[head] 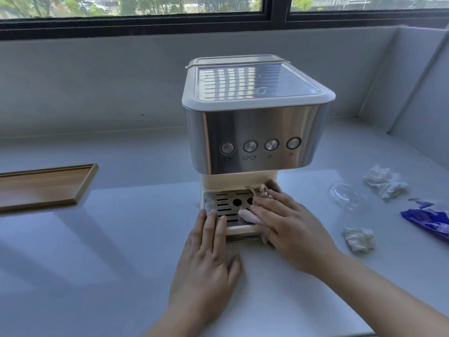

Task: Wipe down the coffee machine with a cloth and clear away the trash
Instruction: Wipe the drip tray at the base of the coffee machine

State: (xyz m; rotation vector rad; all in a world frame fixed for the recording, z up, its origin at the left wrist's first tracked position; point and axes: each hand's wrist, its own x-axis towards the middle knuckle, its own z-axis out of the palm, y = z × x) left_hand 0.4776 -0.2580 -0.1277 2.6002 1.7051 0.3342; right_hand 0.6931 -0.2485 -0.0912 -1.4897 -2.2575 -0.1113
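Note:
A cream and steel coffee machine [252, 132] stands in the middle of the white counter. My right hand [291, 224] presses a pale pink cloth [249, 216] flat onto the right part of the slotted drip tray [224, 205]. My left hand [209, 254] lies flat on the counter, its fingertips touching the tray's front left corner. To the right lie the trash items: two crumpled white tissues [385, 182] [359, 238], a clear plastic lid [346, 195] and a blue wrapper [428, 220].
A shallow wooden tray [80, 190] sits at the left of the counter. A grey wall and a dark-framed window run along the back, and a grey side panel [413, 93] closes the right corner.

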